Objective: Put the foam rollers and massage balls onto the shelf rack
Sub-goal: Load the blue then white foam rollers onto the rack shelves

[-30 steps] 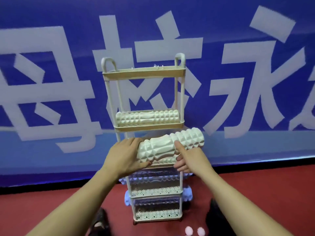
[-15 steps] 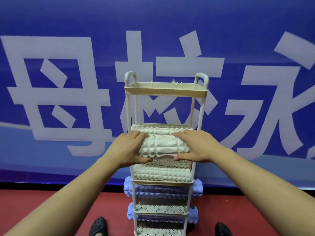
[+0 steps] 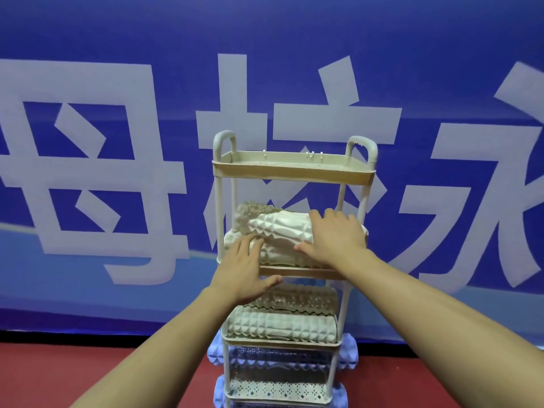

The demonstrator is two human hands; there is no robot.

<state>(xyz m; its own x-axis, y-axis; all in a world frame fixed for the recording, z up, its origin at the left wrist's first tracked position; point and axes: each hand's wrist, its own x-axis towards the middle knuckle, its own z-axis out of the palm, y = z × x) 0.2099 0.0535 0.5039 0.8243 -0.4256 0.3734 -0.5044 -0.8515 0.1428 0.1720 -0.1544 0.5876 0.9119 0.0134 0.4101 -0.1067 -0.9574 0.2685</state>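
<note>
A beige shelf rack (image 3: 294, 172) with several tiers stands against a blue banner; its top tray holds nothing. On the second tier a white foam roller (image 3: 279, 229) lies tilted on top of a front roller (image 3: 276, 256), and a further roller (image 3: 250, 213) shows behind them. My right hand (image 3: 335, 235) grips the right half of the top roller, thumb underneath. My left hand (image 3: 244, 269) lies flat with fingers spread against the front roller's left end and the tier's rim. Two cream rollers (image 3: 282, 325) fill the third tier. No massage balls are in view.
Pale blue rollers (image 3: 216, 353) stick out both sides of the lower tiers, another (image 3: 219, 393) lower still. Red floor (image 3: 88, 372) runs on both sides of the rack. The blue banner (image 3: 117, 201) with white characters hangs right behind it.
The white roller has gone up onto the other rollers of the second tier and now lies tilted. My left hand has left it and slid down to the left. The view has moved closer.
</note>
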